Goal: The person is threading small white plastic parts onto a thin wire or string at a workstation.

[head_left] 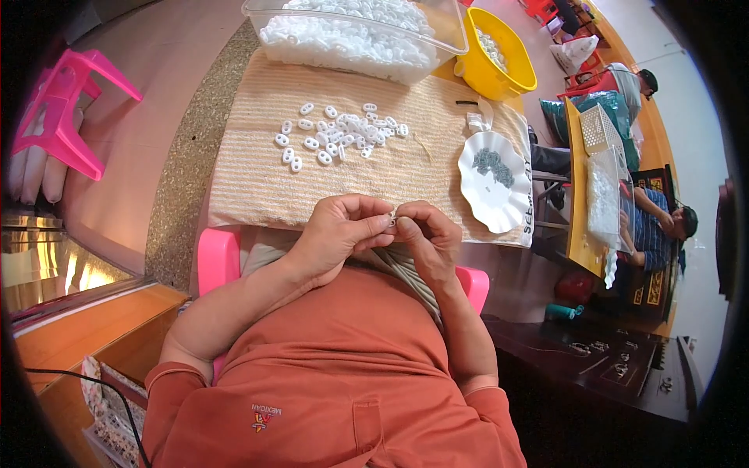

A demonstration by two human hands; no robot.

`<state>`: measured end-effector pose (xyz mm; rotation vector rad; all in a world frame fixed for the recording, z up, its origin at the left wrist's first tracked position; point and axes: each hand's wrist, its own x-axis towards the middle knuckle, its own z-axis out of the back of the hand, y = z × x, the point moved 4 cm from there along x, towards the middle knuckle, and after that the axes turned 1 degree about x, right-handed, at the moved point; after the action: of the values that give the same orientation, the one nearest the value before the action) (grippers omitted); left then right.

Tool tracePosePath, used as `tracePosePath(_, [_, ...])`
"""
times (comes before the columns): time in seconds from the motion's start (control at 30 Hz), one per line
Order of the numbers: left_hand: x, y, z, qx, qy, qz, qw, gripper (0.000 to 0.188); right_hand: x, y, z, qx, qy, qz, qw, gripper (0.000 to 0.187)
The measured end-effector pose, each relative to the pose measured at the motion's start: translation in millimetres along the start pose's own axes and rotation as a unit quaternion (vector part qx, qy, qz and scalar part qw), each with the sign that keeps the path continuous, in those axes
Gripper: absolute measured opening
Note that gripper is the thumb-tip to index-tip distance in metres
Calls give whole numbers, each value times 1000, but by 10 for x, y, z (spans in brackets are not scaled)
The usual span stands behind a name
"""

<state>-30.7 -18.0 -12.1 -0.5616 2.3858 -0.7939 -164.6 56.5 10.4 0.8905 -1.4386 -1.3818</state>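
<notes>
Starting at the left on the striped towel (257, 187): white two-holed pieces (351, 129), some lying singly, others heaped toward the towel's middle. At the towel's far edge, clear bin (351, 66), loaded with white contents. At the towel's near edge, left hand (339, 226), meeting small pale piece (392, 221) at the fingertips, slightly right of the towel's middle. Mostly covered; cannot tell exact kind. Judged very light, stiff, and easily lost if slippery; likely best held by opposite ends, with light pressure rather than a squeeze. Left grip: thumb and index finger clamped on the piece, no gap seen between. Just right of this, at the same near edge, right hand (427, 232), thumb and index finger likewise pinched together on the piece's right side, other fingers curled. On the towel's right side, scalloped white dish (507, 210), holding grey bits (493, 166) in a loose patch. By the towel's far right corner, yellow basin (488, 82), part filled with pale pieces.
</notes>
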Motion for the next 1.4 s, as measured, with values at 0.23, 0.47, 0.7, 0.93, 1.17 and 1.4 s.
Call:
tracePosePath(0.23, [3, 2, 7, 4, 4, 1, 1000, 15, -6, -64, 13, 21, 6, -24, 999, 8])
tracePosePath(0.47, [0, -6, -3, 0, 4, 0, 1000, 16, -16, -99, 40, 6, 5, -49, 999, 9])
tracePosePath(0.7, [-10, -19, -14, 1, 3, 3, 1000, 16, -12, -100, 41, 5, 13, -34, 999, 8])
tracePosePath(0.93, [-8, -8, -7, 8, 7, 10, 1000, 17, -17, -103, 41, 19, 20, -55, 998, 5])
tracePosePath(1.17, [-2, 8, 4, 17, 2, 9, 1000, 16, -11, -119, 66, -1, 47, -53, 997, 8])
tracePosePath(1.4, [-3, 16, 4, 38, 3, 2, 999, 14, -8, -106, 65, 0, 63, -57, 996, 9])
